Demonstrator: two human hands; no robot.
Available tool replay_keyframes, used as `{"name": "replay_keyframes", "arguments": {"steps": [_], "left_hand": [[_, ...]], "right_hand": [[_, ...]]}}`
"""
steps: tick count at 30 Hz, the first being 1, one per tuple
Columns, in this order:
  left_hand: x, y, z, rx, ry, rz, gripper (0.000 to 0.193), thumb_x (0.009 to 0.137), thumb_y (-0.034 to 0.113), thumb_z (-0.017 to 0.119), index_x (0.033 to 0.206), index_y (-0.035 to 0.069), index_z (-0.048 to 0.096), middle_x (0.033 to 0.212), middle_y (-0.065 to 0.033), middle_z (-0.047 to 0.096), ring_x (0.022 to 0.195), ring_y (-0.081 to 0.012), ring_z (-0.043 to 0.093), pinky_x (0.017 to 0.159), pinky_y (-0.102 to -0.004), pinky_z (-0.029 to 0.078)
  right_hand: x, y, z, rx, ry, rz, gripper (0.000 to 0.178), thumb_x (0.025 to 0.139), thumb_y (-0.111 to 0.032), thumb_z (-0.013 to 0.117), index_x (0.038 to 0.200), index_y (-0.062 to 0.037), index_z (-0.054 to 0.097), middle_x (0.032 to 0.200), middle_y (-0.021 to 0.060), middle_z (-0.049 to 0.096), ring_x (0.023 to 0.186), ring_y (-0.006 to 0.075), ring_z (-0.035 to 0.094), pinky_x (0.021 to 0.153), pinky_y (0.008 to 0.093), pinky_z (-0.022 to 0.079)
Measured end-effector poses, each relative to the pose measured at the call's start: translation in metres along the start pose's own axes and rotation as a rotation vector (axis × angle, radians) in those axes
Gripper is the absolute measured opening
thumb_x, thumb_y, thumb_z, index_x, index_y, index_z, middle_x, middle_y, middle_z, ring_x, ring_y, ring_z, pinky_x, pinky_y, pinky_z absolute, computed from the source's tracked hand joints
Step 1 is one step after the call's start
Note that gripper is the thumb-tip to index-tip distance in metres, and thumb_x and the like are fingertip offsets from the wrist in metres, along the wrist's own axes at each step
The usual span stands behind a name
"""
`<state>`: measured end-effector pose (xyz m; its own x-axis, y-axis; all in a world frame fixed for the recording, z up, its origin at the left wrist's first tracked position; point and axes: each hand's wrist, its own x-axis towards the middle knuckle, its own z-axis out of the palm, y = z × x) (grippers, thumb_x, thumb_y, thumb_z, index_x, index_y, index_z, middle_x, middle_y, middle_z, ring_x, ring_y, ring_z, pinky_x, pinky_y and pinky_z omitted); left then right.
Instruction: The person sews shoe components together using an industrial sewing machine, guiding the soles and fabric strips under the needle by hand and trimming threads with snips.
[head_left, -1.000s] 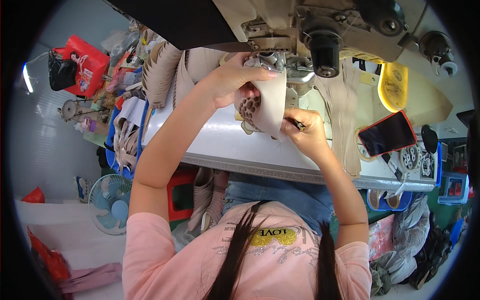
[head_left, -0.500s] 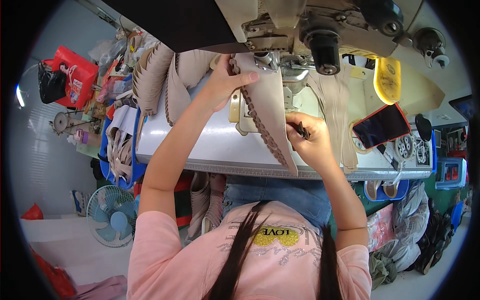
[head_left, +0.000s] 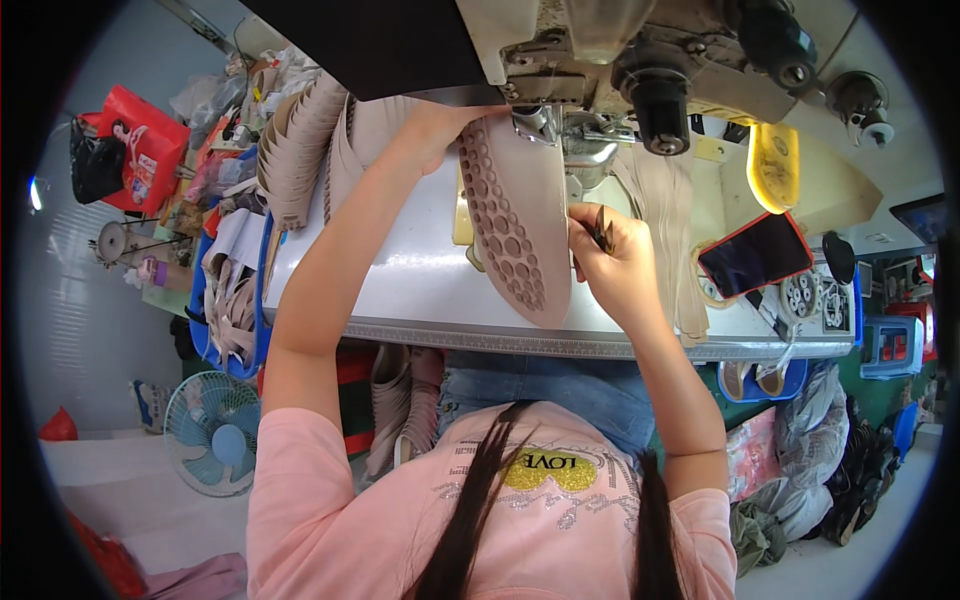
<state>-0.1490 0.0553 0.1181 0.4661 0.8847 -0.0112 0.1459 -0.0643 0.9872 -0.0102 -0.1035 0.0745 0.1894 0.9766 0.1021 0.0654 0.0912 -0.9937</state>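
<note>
She wears a pink T-shirt with short sleeves, and it fills the bottom middle of the frame. On the shirt there is a shiny gold heart shape with little sparkly dots around it. Long dark hair hangs down over the shirt in two bunches, blue jeans show just above it near the middle, and both arms are bare with no rings, watch or bands to see.
</note>
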Motion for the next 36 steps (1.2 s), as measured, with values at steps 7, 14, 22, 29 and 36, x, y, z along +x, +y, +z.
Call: {"name": "replay_keyframes", "arguments": {"steps": [7,14,22,29,36], "left_hand": [[0.03,-0.004,-0.002,0.012,0.113,-0.046,0.026,0.075,0.016,0.056,0.099,0.006,0.052,0.093,-0.0035,0.055,0.085,-0.015,0.049,0.067,-0.0291,0.039],[0.054,-0.012,-0.017,0.014,0.126,0.057,0.026,0.076,0.016,0.055,0.1,0.005,0.051,0.094,-0.0047,0.055,0.087,-0.0154,0.049,0.069,-0.03,0.04],[0.065,-0.021,-0.024,0.017,0.149,0.168,0.027,0.078,0.017,0.053,0.102,0.005,0.05,0.097,-0.0061,0.055,0.089,-0.0157,0.049,0.071,-0.031,0.041],[-0.006,-0.105,-0.001,0.565,0.096,0.576,0.055,0.074,0.012,0.053,0.123,0.007,0.028,0.119,-0.0126,0.039,0.101,-0.0296,0.046,0.082,-0.0341,0.039],[-0.049,-0.122,0.041,0.449,0.207,0.798,0.057,0.075,0.014,0.057,0.123,0.001,0.029,0.119,-0.0151,0.038,0.111,-0.0241,0.038,0.09,-0.0324,0.033]], "right_hand": [[0.018,-0.006,0.003,-0.046,0.039,-0.078,0.013,0.077,-0.003,0.049,0.084,0.0036,0.057,0.057,0.0021,0.052,0.051,0.0045,0.043,0.049,0.0197,0.037],[0.019,-0.007,-0.002,-0.036,0.039,-0.093,0.012,0.078,-0.003,0.049,0.083,0.0041,0.058,0.063,0.0052,0.058,0.057,0.0068,0.052,0.052,0.02,0.04],[0.012,0.0,-0.012,-0.009,-0.001,0.085,0.013,0.078,-0.006,0.051,0.083,0.0014,0.06,0.063,0.0036,0.058,0.056,0.0063,0.052,0.05,0.0189,0.04],[0.047,0.055,-0.077,-0.306,0.249,-0.06,0.01,0.075,-0.009,0.056,0.077,-0.0004,0.061,0.057,0.0002,0.055,0.049,0.0047,0.046,0.046,0.02,0.037],[0.107,0.069,-0.084,-0.887,0.407,-0.05,0.019,0.068,-0.017,0.059,0.076,0.0004,0.059,0.071,0.0138,0.059,0.063,0.0269,0.057,0.059,0.0339,0.045]]}}
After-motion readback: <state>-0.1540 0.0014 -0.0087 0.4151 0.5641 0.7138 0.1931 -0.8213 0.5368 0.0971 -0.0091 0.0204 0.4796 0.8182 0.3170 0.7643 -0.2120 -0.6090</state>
